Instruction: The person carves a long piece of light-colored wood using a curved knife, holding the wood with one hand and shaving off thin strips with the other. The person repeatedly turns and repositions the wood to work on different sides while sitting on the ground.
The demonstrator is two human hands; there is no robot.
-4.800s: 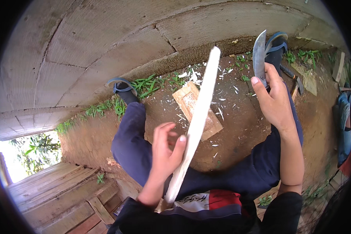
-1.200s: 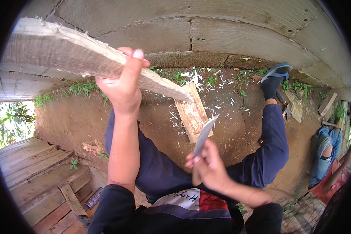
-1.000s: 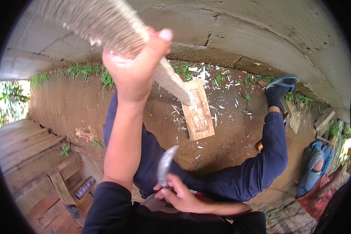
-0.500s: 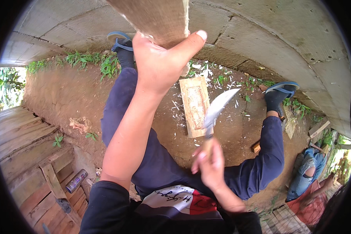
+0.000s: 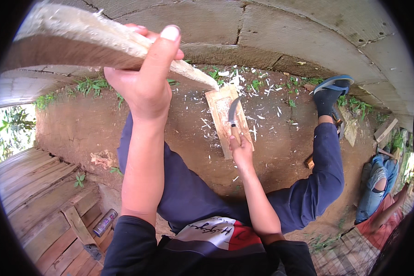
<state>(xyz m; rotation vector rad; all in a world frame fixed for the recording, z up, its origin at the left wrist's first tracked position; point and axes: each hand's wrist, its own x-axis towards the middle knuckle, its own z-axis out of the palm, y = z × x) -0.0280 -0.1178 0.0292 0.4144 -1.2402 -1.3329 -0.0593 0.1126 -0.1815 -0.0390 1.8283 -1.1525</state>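
My left hand (image 5: 145, 76) is closed around a long piece of wood (image 5: 87, 43), its pale upper edge rough with frayed fibres. The piece runs from the upper left down to a narrow end beside the far end of a wooden board (image 5: 214, 110) on the ground. In my right hand (image 5: 240, 149) is a knife (image 5: 233, 114), gripped by its wooden handle, its curved blade pointing away from me above the board. Pale shavings lie on the board and around it.
A grey wall (image 5: 280, 34) curves along the far side, with grass at its foot. Stacked planks (image 5: 32, 179) and a can (image 5: 105, 222) are at the left. At the lower right another person (image 5: 377, 202) sits in torn jeans. A small wood block (image 5: 309, 162) lies by my right leg.
My left hand has moved left and tilted the wood from upright to a slant, its narrow end now by the board. My right hand has moved the knife farther out, over the board.
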